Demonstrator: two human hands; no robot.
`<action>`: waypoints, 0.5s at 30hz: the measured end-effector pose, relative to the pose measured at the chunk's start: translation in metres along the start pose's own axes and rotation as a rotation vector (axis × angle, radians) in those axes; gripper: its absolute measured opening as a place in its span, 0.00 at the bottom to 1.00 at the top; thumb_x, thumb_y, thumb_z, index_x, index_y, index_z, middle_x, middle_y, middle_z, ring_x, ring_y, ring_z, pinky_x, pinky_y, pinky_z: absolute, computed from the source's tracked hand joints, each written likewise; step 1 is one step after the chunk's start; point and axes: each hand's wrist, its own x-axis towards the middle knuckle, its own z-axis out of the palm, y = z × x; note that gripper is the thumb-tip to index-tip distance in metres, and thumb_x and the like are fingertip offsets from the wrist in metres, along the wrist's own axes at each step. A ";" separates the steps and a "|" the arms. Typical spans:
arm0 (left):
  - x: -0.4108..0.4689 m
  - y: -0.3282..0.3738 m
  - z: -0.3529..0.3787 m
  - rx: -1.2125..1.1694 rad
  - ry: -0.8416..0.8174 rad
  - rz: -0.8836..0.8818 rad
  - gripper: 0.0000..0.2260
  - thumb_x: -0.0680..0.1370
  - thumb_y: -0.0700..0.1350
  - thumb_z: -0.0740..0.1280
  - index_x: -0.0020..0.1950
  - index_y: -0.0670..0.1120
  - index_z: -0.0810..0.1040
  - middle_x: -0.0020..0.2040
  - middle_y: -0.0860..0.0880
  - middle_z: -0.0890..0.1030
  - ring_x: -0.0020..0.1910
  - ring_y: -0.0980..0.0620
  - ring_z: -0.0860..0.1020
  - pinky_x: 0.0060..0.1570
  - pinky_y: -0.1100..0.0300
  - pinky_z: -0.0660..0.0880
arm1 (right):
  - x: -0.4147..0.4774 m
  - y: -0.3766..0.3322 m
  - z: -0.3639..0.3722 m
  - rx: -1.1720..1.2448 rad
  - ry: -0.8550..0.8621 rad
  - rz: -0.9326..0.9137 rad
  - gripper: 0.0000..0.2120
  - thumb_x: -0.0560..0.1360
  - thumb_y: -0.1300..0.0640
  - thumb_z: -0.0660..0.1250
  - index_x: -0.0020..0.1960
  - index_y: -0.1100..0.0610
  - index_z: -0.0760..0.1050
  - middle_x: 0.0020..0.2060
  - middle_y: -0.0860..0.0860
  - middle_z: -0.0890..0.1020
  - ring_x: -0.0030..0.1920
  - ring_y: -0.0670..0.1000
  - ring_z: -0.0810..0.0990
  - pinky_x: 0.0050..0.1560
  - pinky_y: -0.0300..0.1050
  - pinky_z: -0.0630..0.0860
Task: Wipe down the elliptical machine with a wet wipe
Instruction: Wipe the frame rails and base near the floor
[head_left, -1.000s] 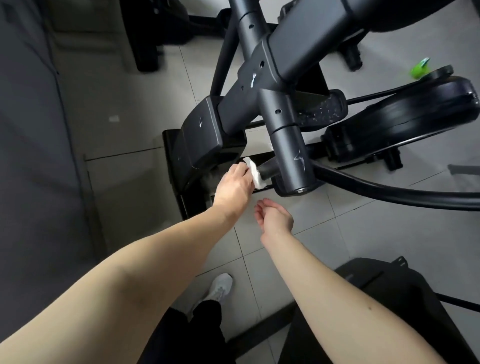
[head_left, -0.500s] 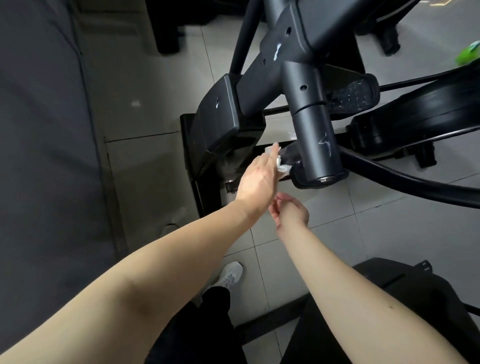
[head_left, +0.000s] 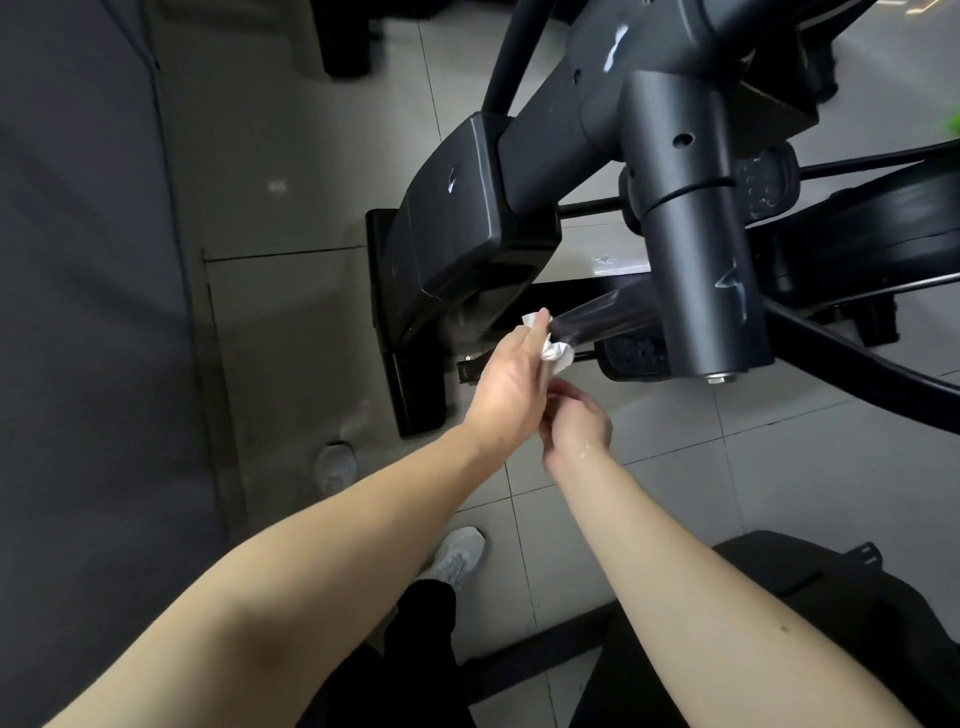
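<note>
The black elliptical machine (head_left: 691, 218) fills the upper right, seen from above. A low shiny black bar (head_left: 602, 312) runs under its thick upright tube. My left hand (head_left: 511, 384) holds a crumpled white wet wipe (head_left: 556, 353) against the near end of that bar. My right hand (head_left: 576, 421) sits just below the left one, fingers loosely curled, touching its lower edge and holding nothing that I can see. Part of the wipe is hidden behind my left fingers.
A dark grey wall or mat (head_left: 78, 312) runs along the left. Grey floor tiles (head_left: 675, 467) lie beneath. The machine's black base foot (head_left: 410, 379) stands left of my hands. Another black machine part (head_left: 779, 623) is at lower right. My white shoe (head_left: 457, 556) is below.
The view has moved closer to the machine. My right hand rose from below to touch my left hand. My left hand kept the wipe on the bar's end.
</note>
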 end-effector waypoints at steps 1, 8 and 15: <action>0.001 -0.008 0.007 0.003 0.007 0.003 0.22 0.85 0.40 0.55 0.79 0.42 0.64 0.52 0.43 0.75 0.51 0.46 0.74 0.57 0.61 0.71 | 0.004 0.005 0.002 0.001 -0.001 0.004 0.15 0.76 0.72 0.58 0.43 0.62 0.81 0.37 0.58 0.82 0.34 0.54 0.80 0.43 0.45 0.81; 0.023 -0.087 0.029 0.087 -0.197 -0.171 0.22 0.83 0.40 0.64 0.77 0.41 0.66 0.55 0.45 0.76 0.52 0.52 0.74 0.51 0.69 0.65 | 0.039 0.035 0.001 -0.017 0.019 0.038 0.12 0.77 0.75 0.62 0.49 0.62 0.81 0.45 0.59 0.85 0.42 0.54 0.85 0.47 0.42 0.83; 0.020 -0.089 0.038 -0.059 -0.099 -0.198 0.08 0.85 0.40 0.60 0.64 0.45 0.74 0.47 0.55 0.76 0.46 0.61 0.77 0.52 0.68 0.71 | 0.058 0.044 -0.014 -0.043 0.035 0.035 0.09 0.77 0.74 0.65 0.53 0.65 0.79 0.43 0.59 0.84 0.39 0.53 0.83 0.44 0.41 0.81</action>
